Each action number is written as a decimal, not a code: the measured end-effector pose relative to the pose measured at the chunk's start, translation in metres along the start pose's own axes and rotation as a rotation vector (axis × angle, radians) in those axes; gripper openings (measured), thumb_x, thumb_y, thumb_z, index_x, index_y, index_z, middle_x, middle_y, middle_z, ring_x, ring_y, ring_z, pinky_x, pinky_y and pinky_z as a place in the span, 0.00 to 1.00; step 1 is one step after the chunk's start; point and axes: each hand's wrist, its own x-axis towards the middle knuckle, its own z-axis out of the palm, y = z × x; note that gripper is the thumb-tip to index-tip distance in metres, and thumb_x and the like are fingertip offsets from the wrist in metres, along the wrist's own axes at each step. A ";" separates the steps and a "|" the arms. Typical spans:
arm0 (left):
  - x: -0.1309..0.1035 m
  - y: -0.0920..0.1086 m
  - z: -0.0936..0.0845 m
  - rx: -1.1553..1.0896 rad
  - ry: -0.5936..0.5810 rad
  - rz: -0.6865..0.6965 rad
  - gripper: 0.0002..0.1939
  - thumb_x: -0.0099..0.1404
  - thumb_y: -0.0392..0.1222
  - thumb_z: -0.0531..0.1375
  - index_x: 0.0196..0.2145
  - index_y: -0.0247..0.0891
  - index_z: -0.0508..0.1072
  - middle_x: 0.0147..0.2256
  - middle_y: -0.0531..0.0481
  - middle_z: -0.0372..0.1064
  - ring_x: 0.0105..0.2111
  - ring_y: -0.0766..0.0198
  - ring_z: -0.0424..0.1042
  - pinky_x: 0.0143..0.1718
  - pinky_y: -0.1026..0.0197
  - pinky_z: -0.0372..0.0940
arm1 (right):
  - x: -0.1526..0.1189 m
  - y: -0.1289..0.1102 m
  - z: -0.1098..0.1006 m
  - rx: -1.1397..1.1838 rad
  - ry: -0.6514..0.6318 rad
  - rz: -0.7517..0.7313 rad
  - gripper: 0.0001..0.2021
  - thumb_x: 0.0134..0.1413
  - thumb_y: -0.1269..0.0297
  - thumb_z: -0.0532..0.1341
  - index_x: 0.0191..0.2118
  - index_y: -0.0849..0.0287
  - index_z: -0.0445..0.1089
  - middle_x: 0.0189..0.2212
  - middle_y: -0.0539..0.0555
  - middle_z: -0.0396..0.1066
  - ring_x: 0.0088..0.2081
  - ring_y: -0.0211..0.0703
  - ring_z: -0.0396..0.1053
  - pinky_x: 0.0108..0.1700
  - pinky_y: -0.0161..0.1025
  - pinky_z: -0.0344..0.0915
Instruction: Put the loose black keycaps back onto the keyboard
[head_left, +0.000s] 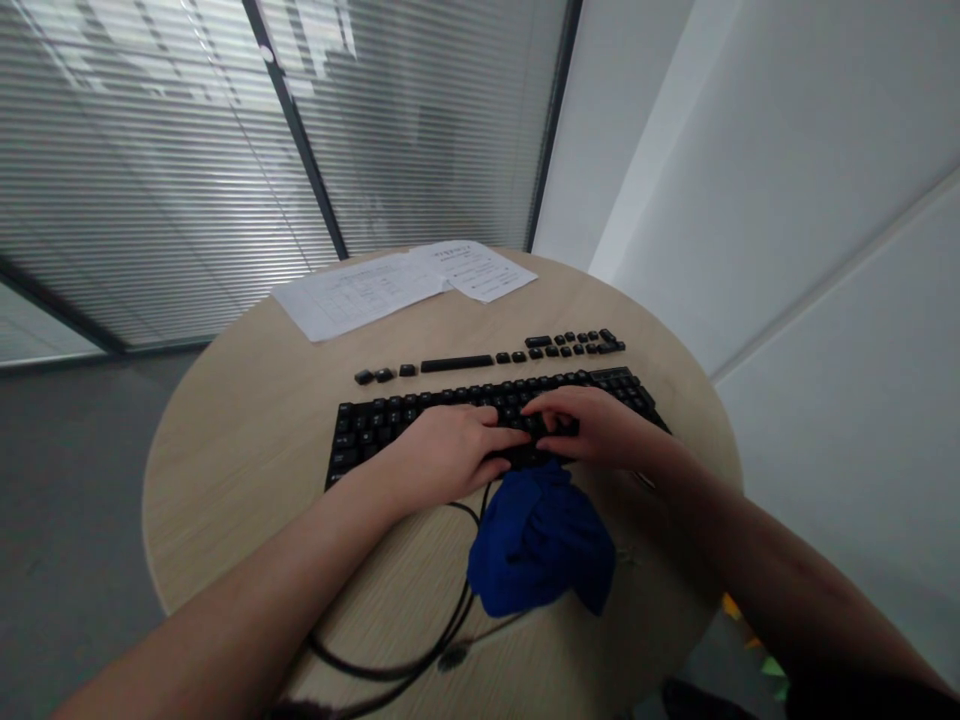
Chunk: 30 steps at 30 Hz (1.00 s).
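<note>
A black keyboard (360, 428) lies across the table in front of me, with part of its lower rows bare of keycaps or hidden by my hands. My left hand (454, 452) rests over its middle, index finger stretched to the right onto the lower rows and thumb apart. From the right, my right hand (589, 425) reaches over the keyboard. Its index finger and thumb are apart, the other fingers curl beneath, and no held thing shows. Just below the hands sits a crumpled blue cloth (536, 540). Loose keycaps (551, 350) and a long spacebar (456, 364) lie behind the keyboard.
Printed papers (367, 290) lie at the far side of the round wooden table (217, 440). A black cable (375, 672) loops near the front edge, beside a drawstring end (452, 656). Blinds-covered glass (150, 180) and a white wall (810, 200) stand close behind.
</note>
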 end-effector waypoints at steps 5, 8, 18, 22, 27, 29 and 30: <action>0.002 0.001 0.000 0.004 -0.017 -0.017 0.18 0.70 0.44 0.61 0.57 0.50 0.74 0.40 0.49 0.74 0.38 0.56 0.77 0.37 0.57 0.70 | -0.005 0.018 -0.008 0.084 0.249 0.117 0.11 0.60 0.64 0.59 0.43 0.58 0.78 0.30 0.50 0.73 0.28 0.32 0.66 0.33 0.30 0.59; 0.003 0.001 0.001 0.013 -0.017 -0.017 0.18 0.70 0.45 0.61 0.56 0.50 0.75 0.40 0.49 0.74 0.39 0.56 0.77 0.37 0.57 0.70 | -0.006 0.026 -0.006 0.099 0.405 0.196 0.12 0.59 0.61 0.59 0.40 0.58 0.78 0.30 0.52 0.74 0.28 0.34 0.68 0.32 0.31 0.61; 0.003 -0.001 0.006 0.050 0.005 -0.033 0.16 0.68 0.42 0.62 0.53 0.51 0.78 0.38 0.49 0.75 0.37 0.57 0.77 0.33 0.61 0.67 | 0.025 0.052 -0.030 -0.211 0.402 0.271 0.12 0.62 0.60 0.60 0.43 0.58 0.80 0.32 0.53 0.75 0.33 0.38 0.70 0.39 0.35 0.64; 0.001 -0.004 0.010 0.054 0.030 -0.018 0.15 0.69 0.44 0.62 0.52 0.51 0.78 0.38 0.49 0.75 0.36 0.57 0.77 0.32 0.61 0.66 | 0.066 0.065 -0.054 -0.427 0.134 0.338 0.11 0.62 0.65 0.62 0.46 0.58 0.80 0.42 0.55 0.76 0.44 0.42 0.71 0.50 0.38 0.65; -0.001 -0.009 0.020 0.094 0.125 0.061 0.20 0.68 0.43 0.63 0.57 0.53 0.74 0.36 0.50 0.74 0.34 0.58 0.76 0.31 0.61 0.66 | 0.105 0.080 -0.056 -0.448 -0.059 0.386 0.09 0.59 0.67 0.64 0.43 0.57 0.81 0.42 0.54 0.77 0.45 0.42 0.72 0.51 0.36 0.66; 0.000 -0.008 0.021 0.103 0.124 0.068 0.18 0.68 0.43 0.63 0.55 0.53 0.75 0.35 0.49 0.73 0.33 0.58 0.76 0.30 0.61 0.66 | 0.114 0.086 -0.053 -0.440 -0.119 0.399 0.08 0.58 0.66 0.66 0.41 0.57 0.81 0.41 0.54 0.78 0.42 0.41 0.73 0.48 0.34 0.66; 0.000 -0.008 0.021 0.102 0.118 0.065 0.17 0.68 0.43 0.63 0.54 0.52 0.77 0.35 0.49 0.74 0.32 0.57 0.76 0.30 0.60 0.66 | 0.117 0.089 -0.052 -0.437 -0.140 0.403 0.08 0.57 0.66 0.66 0.41 0.57 0.81 0.40 0.54 0.78 0.42 0.41 0.73 0.48 0.34 0.66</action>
